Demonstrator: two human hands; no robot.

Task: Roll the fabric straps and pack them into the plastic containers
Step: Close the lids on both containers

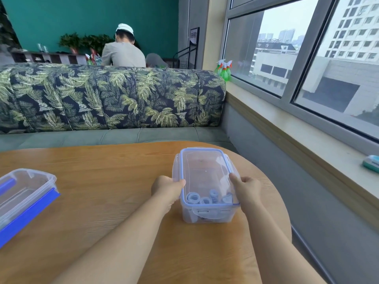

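Note:
A clear plastic container [207, 217] with a blue-rimmed lid [205, 171] stands on the wooden table, right of centre. Through the lid I see several rolled blue fabric straps [194, 197] lying at the near end of the box. My left hand [167, 189] grips the lid's left edge, thumb on top. My right hand [247, 188] grips the right edge the same way. The lid lies over the box; I cannot tell whether its side latches are clipped.
A second clear container [22, 197] with blue latches sits at the table's left edge. A leaf-patterned sofa [110, 95] stands beyond the table, a person sits behind it. The window sill on the right holds green spray bottles [224, 70] and a teal object [371, 163].

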